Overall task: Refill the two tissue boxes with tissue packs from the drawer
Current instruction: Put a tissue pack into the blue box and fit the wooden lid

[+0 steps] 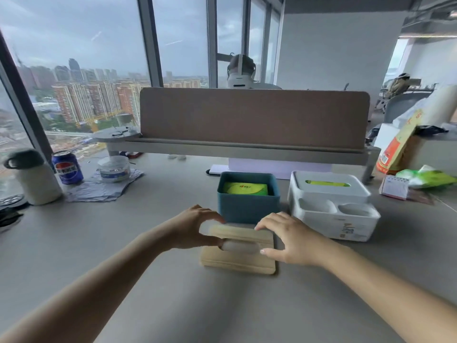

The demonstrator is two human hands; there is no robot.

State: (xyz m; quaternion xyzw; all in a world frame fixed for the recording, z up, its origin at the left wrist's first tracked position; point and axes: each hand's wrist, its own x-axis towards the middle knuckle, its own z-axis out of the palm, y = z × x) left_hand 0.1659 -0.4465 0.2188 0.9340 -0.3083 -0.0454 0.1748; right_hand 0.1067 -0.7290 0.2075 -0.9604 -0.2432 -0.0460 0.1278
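Observation:
A blue tissue box [248, 206] stands open-topped at mid-desk with a green tissue pack [245, 188] inside it. Its wooden lid [238, 258], with an oval slot, lies flat on the desk just in front of the box. My left hand [195, 225] pinches the lid's left side, thumb at the slot. My right hand [288, 237] grips the lid's right edge. To the right stands a white tissue box [332, 206] with its lid on and green showing through the slot.
A brown desk divider [252, 117] stands behind the boxes. At the left are a white flask [33, 175], a blue cola can [67, 167] and a clear tub on crumpled paper. Bags and a small calendar [394, 187] sit at the right. A person sits beyond the divider.

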